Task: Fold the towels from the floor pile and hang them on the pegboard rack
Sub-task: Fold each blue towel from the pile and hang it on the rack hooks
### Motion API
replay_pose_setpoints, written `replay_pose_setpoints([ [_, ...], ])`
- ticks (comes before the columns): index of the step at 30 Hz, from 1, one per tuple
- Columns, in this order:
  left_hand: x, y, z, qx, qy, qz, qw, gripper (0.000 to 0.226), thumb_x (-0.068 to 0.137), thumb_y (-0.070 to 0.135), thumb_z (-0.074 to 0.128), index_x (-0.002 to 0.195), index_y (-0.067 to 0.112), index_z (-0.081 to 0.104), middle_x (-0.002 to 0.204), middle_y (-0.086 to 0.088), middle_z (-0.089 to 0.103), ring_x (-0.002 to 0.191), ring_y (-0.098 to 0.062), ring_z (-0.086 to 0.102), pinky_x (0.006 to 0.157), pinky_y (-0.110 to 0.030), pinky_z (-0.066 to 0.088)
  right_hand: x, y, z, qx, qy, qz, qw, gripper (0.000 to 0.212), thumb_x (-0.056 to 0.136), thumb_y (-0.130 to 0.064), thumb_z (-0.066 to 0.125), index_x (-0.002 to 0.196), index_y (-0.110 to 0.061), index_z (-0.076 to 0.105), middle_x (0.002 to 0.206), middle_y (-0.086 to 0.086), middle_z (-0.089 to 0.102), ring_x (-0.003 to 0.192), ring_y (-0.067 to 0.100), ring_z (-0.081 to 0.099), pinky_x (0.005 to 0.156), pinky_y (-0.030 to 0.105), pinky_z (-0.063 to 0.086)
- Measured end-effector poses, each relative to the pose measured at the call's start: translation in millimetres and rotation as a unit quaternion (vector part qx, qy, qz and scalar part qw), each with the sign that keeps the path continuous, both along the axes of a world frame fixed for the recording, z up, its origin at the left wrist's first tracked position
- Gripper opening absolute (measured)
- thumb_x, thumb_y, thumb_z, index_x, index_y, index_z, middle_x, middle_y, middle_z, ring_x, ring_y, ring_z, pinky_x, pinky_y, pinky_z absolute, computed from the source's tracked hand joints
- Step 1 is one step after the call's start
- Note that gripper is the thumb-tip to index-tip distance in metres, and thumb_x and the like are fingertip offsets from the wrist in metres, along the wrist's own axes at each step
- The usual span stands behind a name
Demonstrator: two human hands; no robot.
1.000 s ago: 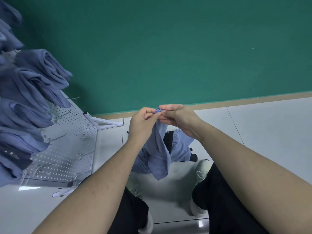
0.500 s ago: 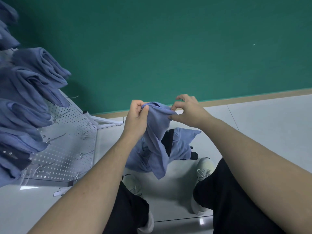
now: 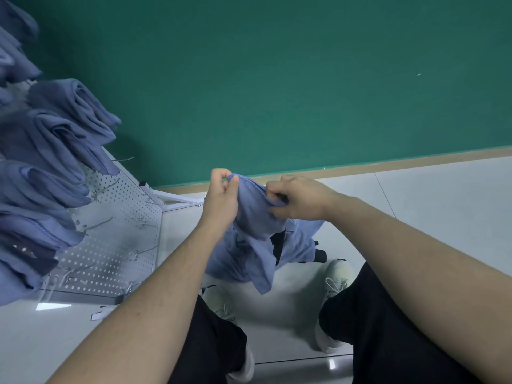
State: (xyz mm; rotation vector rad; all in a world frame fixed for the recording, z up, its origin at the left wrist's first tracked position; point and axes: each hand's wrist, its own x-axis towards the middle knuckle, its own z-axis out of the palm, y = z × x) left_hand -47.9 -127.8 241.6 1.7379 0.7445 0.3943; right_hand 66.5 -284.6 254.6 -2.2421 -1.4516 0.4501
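Blue towel [image 3: 257, 217] pinched between both hands at the centre of the frame.

I see my left hand [image 3: 221, 196] gripping the towel's stitched top edge with curled fingers, and my right hand [image 3: 300, 198] clutching a bunched fold of the same edge just beside it; the cloth hangs down between them, its tip just above the floor pile [image 3: 299, 242] of blue towels between my shoes. At the left of the frame, the white pegboard rack [image 3: 116, 234] carries folded blue towels [image 3: 55, 139] on its upper hooks, lower hooks bare.
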Motion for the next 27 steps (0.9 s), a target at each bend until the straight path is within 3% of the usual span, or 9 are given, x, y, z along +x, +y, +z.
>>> replay_pose_setpoints([
  [3,-1,4,-1,0.010,0.005,0.015,1.000,0.017,0.105,0.023,0.045,0.089,0.028,0.041,0.067,0.004,0.039,0.057,-0.009,0.035,0.058,-0.028,0.031,5,-5,-1,0.000,-0.076,0.012,0.997,0.008,0.084,-0.029,0.067,0.088,-0.024,0.063,0.075,-0.009,0.055,0.083,0.015,0.038,0.073,0.032,0.028],
  [6,-2,6,-1,0.034,0.011,0.006,0.999,0.012,0.105,0.023,0.044,0.094,0.025,0.042,0.063,0.007,0.037,0.047,-0.002,0.031,0.049,-0.020,0.028,11,-7,-7,0.004,-0.172,0.022,0.985,0.013,0.083,-0.031,0.062,0.088,-0.020,0.068,0.082,-0.007,0.059,0.082,0.019,0.039,0.070,0.033,0.023],
  [10,-1,2,-1,0.061,0.000,-0.001,0.998,0.008,0.106,0.021,0.043,0.098,0.021,0.042,0.061,0.007,0.033,0.044,-0.003,0.028,0.045,-0.019,0.025,18,-8,-9,0.068,-0.241,-0.042,0.967,0.012,0.077,-0.026,0.074,0.078,-0.015,0.070,0.084,0.001,0.057,0.077,0.027,0.048,0.068,0.033,0.027],
  [13,-3,0,3,0.075,-0.019,-0.010,0.997,0.005,0.106,0.020,0.044,0.102,0.019,0.042,0.059,0.009,0.030,0.044,-0.003,0.029,0.046,-0.018,0.026,21,-9,-8,0.079,-0.269,-0.085,0.956,0.021,0.080,-0.039,0.076,0.076,-0.019,0.070,0.094,0.004,0.056,0.081,0.029,0.048,0.068,0.034,0.030],
  [15,-4,-1,3,0.077,-0.026,-0.007,0.997,0.005,0.106,0.020,0.044,0.101,0.020,0.043,0.058,0.009,0.029,0.046,-0.003,0.029,0.047,-0.018,0.027,23,-11,-7,0.051,-0.258,-0.106,0.959,0.029,0.082,-0.049,0.075,0.080,-0.020,0.074,0.106,0.006,0.057,0.091,0.032,0.050,0.073,0.037,0.034],
  [19,-6,1,3,0.069,-0.046,-0.014,0.996,0.014,0.105,0.018,0.048,0.093,0.025,0.047,0.065,0.008,0.038,0.053,-0.001,0.032,0.052,-0.017,0.030,23,-18,-6,-0.012,-0.187,-0.140,0.972,0.037,0.090,-0.055,0.063,0.106,-0.022,0.071,0.122,0.000,0.057,0.107,0.028,0.049,0.087,0.040,0.040],
  [24,-10,1,5,0.046,-0.070,0.028,0.996,0.013,0.101,0.019,0.056,0.092,0.029,0.054,0.082,0.010,0.054,0.068,0.000,0.047,0.067,-0.016,0.039,15,-35,-1,0.082,-0.084,-0.107,0.987,0.012,0.092,-0.031,0.063,0.095,-0.020,0.063,0.094,-0.007,0.064,0.093,0.017,0.051,0.082,0.037,0.044],
  [27,-13,2,14,0.052,-0.077,0.027,0.995,0.015,0.100,0.019,0.058,0.090,0.029,0.055,0.083,0.007,0.057,0.069,-0.003,0.048,0.073,-0.026,0.043,5,-44,12,0.118,-0.035,-0.108,0.987,0.009,0.091,-0.025,0.066,0.090,-0.019,0.060,0.090,-0.009,0.061,0.083,0.011,0.050,0.074,0.031,0.042],
])
